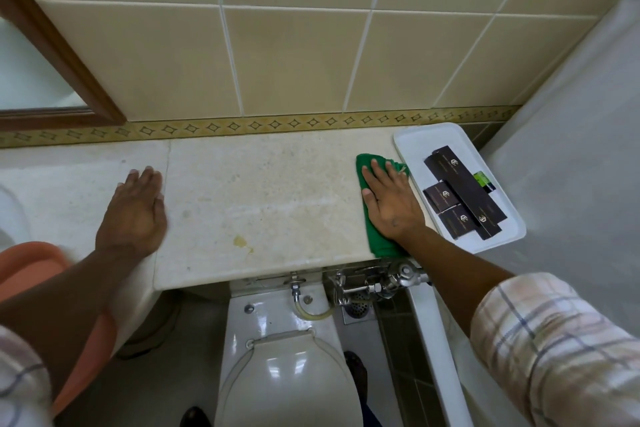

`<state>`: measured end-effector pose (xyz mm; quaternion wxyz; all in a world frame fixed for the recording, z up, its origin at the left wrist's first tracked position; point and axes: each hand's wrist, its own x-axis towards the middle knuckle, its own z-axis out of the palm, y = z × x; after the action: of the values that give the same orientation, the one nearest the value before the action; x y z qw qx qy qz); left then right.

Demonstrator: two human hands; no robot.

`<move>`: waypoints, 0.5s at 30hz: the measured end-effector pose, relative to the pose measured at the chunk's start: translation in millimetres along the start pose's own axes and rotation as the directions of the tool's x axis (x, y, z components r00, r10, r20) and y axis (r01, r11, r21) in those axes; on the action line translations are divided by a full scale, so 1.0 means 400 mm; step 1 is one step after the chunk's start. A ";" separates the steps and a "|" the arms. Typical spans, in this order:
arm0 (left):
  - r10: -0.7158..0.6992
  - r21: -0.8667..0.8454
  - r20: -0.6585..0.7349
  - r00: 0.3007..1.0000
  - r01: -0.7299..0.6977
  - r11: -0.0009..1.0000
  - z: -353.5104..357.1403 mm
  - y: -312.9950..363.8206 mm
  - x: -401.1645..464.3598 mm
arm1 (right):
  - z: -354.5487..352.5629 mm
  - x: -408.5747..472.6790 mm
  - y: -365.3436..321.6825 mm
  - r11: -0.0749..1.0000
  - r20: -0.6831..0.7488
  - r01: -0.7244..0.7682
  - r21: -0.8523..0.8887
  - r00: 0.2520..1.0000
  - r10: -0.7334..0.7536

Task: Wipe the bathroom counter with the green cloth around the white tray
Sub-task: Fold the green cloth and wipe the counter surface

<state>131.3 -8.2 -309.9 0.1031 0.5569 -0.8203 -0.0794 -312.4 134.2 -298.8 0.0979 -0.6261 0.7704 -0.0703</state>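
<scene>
Beige tiles back a pale stone bathroom counter [263, 191] above a toilet [284, 374]. On it the right hand [391, 204] lies flat, fingers spread, pressing the green cloth [372, 239] down just beside the white tray [408, 146]; the cloth's far corner seems to touch the tray's near edge. The left hand [133, 215] rests open and empty, well apart. The cloth looks soft, light and bunchy, likely best steered under a flat palm. The tray holds 4 dark boxes [464, 198] and would probably slide if nudged. A yellowish stain [242, 243] sits mid-counter.
</scene>
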 end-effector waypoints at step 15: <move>-0.082 0.040 0.061 0.995 0.080 0.996 -0.017 0.017 0.001 | 0.132 -0.092 -0.527 0.988 0.042 0.154 0.026 0.987 -0.155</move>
<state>126.9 -6.3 -301.5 0.0635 0.5887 -0.8013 -0.0854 -92.0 127.7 -299.2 0.1163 -0.6842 0.7163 -0.0727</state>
